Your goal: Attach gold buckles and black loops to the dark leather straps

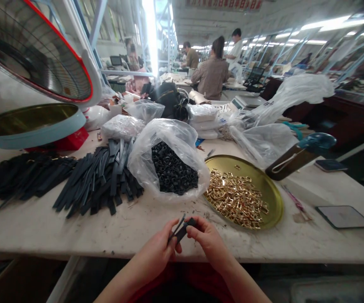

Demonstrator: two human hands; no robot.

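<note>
Close to the table's front edge, my left hand (pixel 163 242) is closed on a dark strap (pixel 179 234), which looks folded, with one thin end sticking up. My right hand (pixel 204 233) pinches the strap's upper end, where a small dark piece shows; whether this is a separate loop I cannot tell. Behind my hands stands an open plastic bag (pixel 134 162) full of small black loops (pixel 172 170). To its right, a round gold tray (pixel 275 200) holds many gold buckles (pixel 235 198). Piles of dark straps (pixel 98 181) lie left of the bag.
A fan (pixel 40 50) and a round tin (pixel 37 132) stand at the left. Plastic bags (pixel 267 141) lie behind the gold tray. Scissors (pixel 295 202), a phone-like slab (pixel 344 216) and a dark handled object (pixel 291 162) are at the right. Several people are farther back.
</note>
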